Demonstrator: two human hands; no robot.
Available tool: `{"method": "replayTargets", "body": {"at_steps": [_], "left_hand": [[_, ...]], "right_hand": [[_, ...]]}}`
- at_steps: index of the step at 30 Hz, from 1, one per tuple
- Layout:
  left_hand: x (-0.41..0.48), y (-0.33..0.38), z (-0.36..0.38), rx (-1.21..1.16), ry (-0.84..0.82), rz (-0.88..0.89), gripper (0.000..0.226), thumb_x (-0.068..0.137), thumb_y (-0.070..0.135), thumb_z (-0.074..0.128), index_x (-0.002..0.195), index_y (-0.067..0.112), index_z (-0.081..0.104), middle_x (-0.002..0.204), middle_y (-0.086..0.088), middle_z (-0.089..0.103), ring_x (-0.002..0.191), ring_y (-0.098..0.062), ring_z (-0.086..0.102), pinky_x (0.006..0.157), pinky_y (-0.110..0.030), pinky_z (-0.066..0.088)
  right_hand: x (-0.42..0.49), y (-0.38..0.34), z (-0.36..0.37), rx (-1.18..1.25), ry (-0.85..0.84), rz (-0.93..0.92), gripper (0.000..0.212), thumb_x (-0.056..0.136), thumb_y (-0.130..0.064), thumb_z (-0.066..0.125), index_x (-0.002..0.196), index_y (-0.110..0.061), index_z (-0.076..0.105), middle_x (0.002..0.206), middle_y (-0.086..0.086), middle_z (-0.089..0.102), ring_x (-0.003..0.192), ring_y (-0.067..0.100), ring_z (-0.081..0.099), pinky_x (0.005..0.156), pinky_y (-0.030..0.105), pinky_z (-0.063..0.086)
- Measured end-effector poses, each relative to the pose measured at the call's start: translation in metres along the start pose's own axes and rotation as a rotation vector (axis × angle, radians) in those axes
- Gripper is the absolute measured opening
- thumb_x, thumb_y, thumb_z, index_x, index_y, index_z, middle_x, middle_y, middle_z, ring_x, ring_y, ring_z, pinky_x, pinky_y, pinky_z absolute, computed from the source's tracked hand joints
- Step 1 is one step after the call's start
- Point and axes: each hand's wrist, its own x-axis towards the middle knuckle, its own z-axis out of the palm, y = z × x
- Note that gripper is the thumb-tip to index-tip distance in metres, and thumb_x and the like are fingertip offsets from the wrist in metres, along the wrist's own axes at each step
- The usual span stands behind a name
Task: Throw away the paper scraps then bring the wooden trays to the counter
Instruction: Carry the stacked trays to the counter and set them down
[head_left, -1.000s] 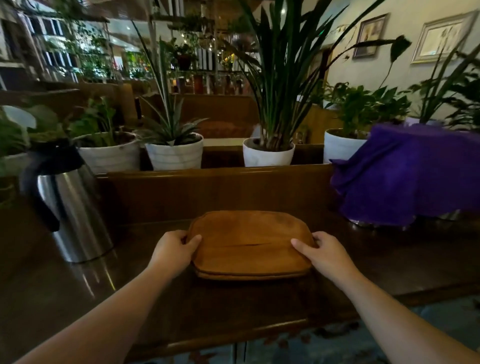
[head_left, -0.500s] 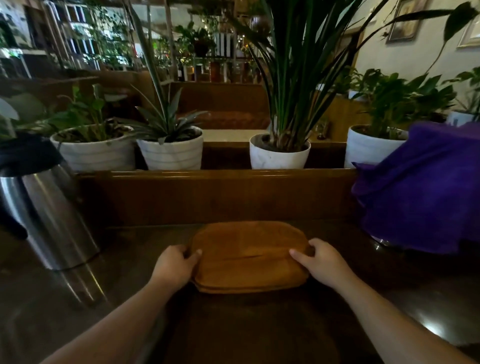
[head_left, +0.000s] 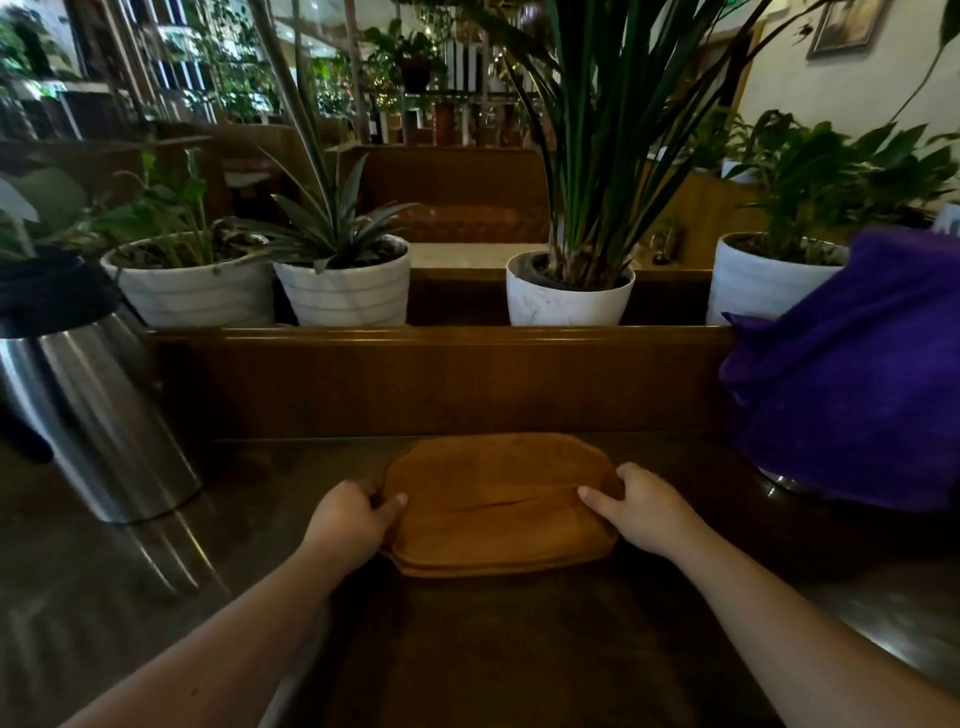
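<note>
A stack of brown wooden trays (head_left: 496, 501) lies on the dark wooden counter (head_left: 519, 649), close to its raised back wall. My left hand (head_left: 349, 517) grips the stack's left edge, thumb on top. On the right edge sits my right hand (head_left: 641, 506), its thumb also over the top tray. The top tray is bare. No paper scraps are in view.
A steel thermos jug (head_left: 88, 400) with a black lid stands at the left. A purple cloth (head_left: 852, 384) covers something metal at the right. Behind the counter's back wall (head_left: 441, 379) stands a row of white plant pots (head_left: 569, 291).
The view has drawn closer to the counter. The trays and both hands now sit farther in, nearer the back wall. Both hands keep their hold.
</note>
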Motion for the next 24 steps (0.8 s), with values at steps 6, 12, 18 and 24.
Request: {"method": "replayTargets", "body": {"at_steps": [6, 12, 18, 24], "left_hand": [[0.003, -0.003, 0.002, 0.029, -0.001, 0.015, 0.035, 0.09, 0.039, 0.057, 0.114, 0.013, 0.058, 0.087, -0.005, 0.068, 0.076, -0.016, 0.068, 0.068, -0.03, 0.058], [0.005, -0.003, 0.004, 0.083, 0.014, 0.03, 0.021, 0.089, 0.042, 0.057, 0.093, 0.021, 0.058, 0.085, -0.004, 0.069, 0.074, -0.015, 0.068, 0.066, -0.029, 0.058], [0.005, -0.001, 0.002, 0.119, 0.007, 0.069, 0.017, 0.09, 0.039, 0.057, 0.083, 0.025, 0.052, 0.089, -0.005, 0.068, 0.077, -0.015, 0.067, 0.069, -0.03, 0.058], [0.007, 0.0, 0.0, 0.142, -0.018, 0.085, 0.017, 0.091, 0.038, 0.057, 0.084, 0.023, 0.056, 0.086, -0.006, 0.068, 0.076, -0.017, 0.068, 0.07, -0.031, 0.059]], "right_hand": [[0.003, 0.0, -0.001, -0.037, 0.007, -0.023, 0.074, 0.089, -0.061, 0.05, 0.142, -0.011, 0.039, 0.138, 0.009, 0.05, 0.12, 0.025, 0.053, 0.092, 0.035, 0.048], [0.009, 0.002, -0.002, -0.107, 0.008, -0.034, 0.068, 0.085, -0.067, 0.05, 0.13, -0.015, 0.048, 0.109, 0.002, 0.06, 0.082, 0.017, 0.065, 0.074, 0.035, 0.058], [0.012, 0.007, 0.001, -0.186, 0.032, -0.053, 0.062, 0.082, -0.07, 0.05, 0.111, -0.017, 0.058, 0.089, -0.002, 0.057, 0.077, 0.014, 0.059, 0.062, 0.028, 0.05], [0.004, 0.009, 0.005, -0.146, 0.042, -0.059, 0.062, 0.084, -0.066, 0.053, 0.113, -0.012, 0.057, 0.08, -0.005, 0.049, 0.069, 0.01, 0.052, 0.053, 0.023, 0.037]]}}
